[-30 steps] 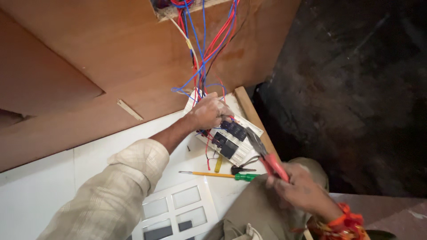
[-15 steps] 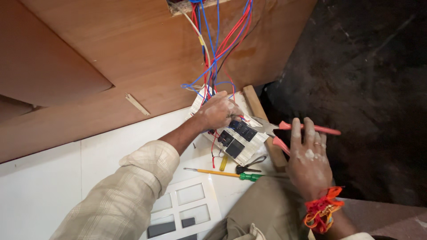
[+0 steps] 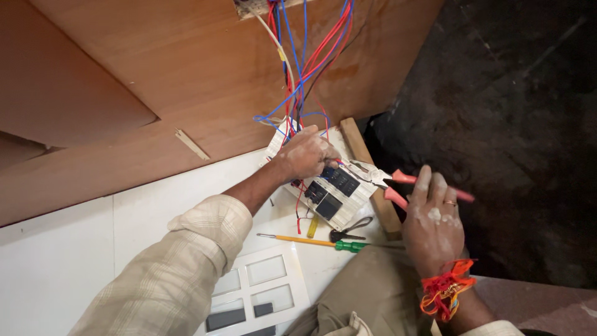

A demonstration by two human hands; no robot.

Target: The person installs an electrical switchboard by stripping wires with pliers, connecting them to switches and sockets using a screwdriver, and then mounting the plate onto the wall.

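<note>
White switch module [image 3: 333,193] with dark rocker switches lies tilted on the white panel [image 3: 74,261], just below the wooden board [image 3: 186,74], its right end against a wooden batten [image 3: 367,168]. Left hand [image 3: 305,155] is clamped over the module's upper end, fingers curled down on it; what the fingertips pinch is hidden under the knuckles. Red and blue wires [image 3: 305,68] run from a cut-out at the top edge of the board down into the module; the cut-out is cropped by the frame, and where the wires end is covered by the left hand.

Right hand [image 3: 434,218] holds pliers [image 3: 385,180] with pinkish-red handles, fingers spread loosely over the handles, not squeezed. Plier jaws sit at the module's right edge, close to the left fingertips; cannot tell if they bite on a wire.

Below the module: a screwdriver [image 3: 317,241] with yellow shaft sleeve and green handle, flat on the panel; a small dark tool [image 3: 348,231] beside it, too small to identify. A white switch frame plate [image 3: 261,292] lies lower down, partly cut off at the bottom edge. Red-orange thread band [image 3: 444,289] on the right wrist. Right of the batten is dark, rough floor [image 3: 510,124], detail murky.
</note>
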